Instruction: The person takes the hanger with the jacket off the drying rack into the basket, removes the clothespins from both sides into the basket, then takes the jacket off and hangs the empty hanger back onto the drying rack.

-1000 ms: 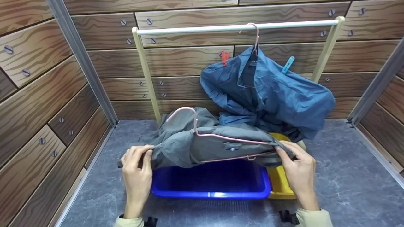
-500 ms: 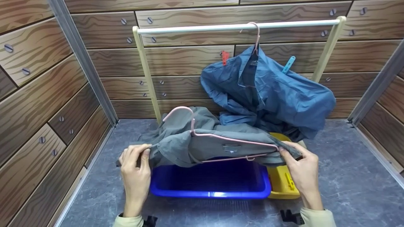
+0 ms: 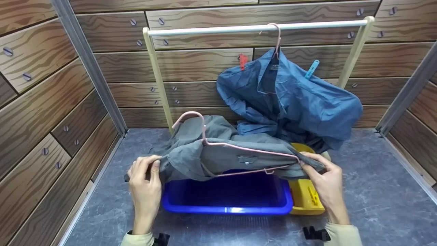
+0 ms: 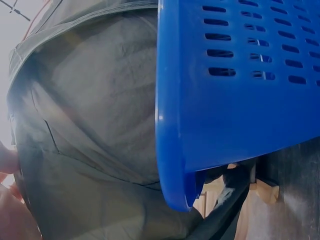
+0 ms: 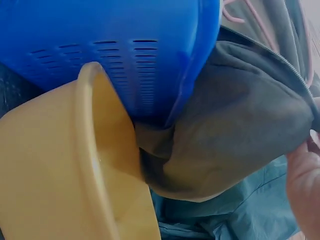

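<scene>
A grey zip jacket (image 3: 184, 157) is stretched between both hands, over the back of a blue basket (image 3: 191, 209). My left hand (image 3: 145, 182) pinches its left side between thumb and fingers. At the other side, my right hand (image 3: 326, 184) pinches the cloth by the end of a pink hanger (image 3: 252, 149). The hanger's right arm lies inside the collar opening, and its hook points up and left. Cloth covers the hanger's left arm. In the right wrist view, the zipper edge (image 5: 280, 57) runs up to the right thumb (image 5: 302, 175).
Behind, a blue jacket (image 3: 314, 106) hangs from a rack bar (image 3: 211, 31) with a red clothespin (image 3: 242, 62) and a light-blue clothespin (image 3: 312, 69) on it. A yellow bin (image 3: 309, 210) beside the basket holds a yellow clothespin (image 3: 313, 195).
The hanger's hook has shifted left and slightly up. My right hand has moved a little right, uncovering the yellow clothespin; my left hand has drifted slightly left. Both keep their hold.
</scene>
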Action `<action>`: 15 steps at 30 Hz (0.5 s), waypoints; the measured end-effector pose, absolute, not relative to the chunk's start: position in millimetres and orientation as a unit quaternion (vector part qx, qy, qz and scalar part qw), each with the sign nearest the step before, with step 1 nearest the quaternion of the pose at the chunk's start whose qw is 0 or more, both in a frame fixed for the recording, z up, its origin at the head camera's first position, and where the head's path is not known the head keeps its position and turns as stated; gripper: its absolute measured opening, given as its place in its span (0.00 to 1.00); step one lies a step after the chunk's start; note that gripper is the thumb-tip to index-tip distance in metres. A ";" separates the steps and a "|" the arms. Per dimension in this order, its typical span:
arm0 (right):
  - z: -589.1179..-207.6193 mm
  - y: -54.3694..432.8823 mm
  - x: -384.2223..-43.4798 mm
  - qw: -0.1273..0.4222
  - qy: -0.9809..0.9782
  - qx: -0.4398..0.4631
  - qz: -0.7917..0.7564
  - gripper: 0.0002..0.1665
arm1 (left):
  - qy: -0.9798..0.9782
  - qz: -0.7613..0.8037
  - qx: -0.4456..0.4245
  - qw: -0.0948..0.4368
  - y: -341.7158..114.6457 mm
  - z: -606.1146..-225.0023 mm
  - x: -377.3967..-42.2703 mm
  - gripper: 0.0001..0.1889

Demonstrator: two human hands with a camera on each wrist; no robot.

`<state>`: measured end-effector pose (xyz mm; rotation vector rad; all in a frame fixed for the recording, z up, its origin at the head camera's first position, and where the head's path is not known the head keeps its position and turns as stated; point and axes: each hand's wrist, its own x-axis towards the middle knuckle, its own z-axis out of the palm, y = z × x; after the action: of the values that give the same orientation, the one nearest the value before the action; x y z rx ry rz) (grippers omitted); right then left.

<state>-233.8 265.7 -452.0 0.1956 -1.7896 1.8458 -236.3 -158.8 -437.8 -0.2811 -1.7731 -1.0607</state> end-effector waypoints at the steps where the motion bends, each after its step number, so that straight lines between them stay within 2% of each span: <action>1: -452.8 266.1 -234.0 0.273 -0.655 0.088 0.699 0.15 | -0.736 -0.442 -0.113 0.500 -159.8 -438.3 -236.3 0.10; 6: -456.3 268.5 -235.4 0.220 -0.599 0.133 0.758 0.15 | -0.742 -0.447 -0.102 0.489 -162.9 -439.8 -236.0 0.09; 10: -459.5 267.0 -237.2 0.196 -0.574 0.106 0.788 0.15 | -0.746 -0.445 -0.098 0.486 -161.9 -440.5 -236.5 0.08; 15: -462.5 257.9 -241.7 0.266 -0.649 0.091 0.707 0.16 | -0.745 -0.450 -0.099 0.482 -158.3 -440.1 -236.9 0.08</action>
<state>-241.7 257.9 -462.5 0.2465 -1.7512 1.9088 -236.9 -158.3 -440.1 -0.2415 -1.8161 -1.0961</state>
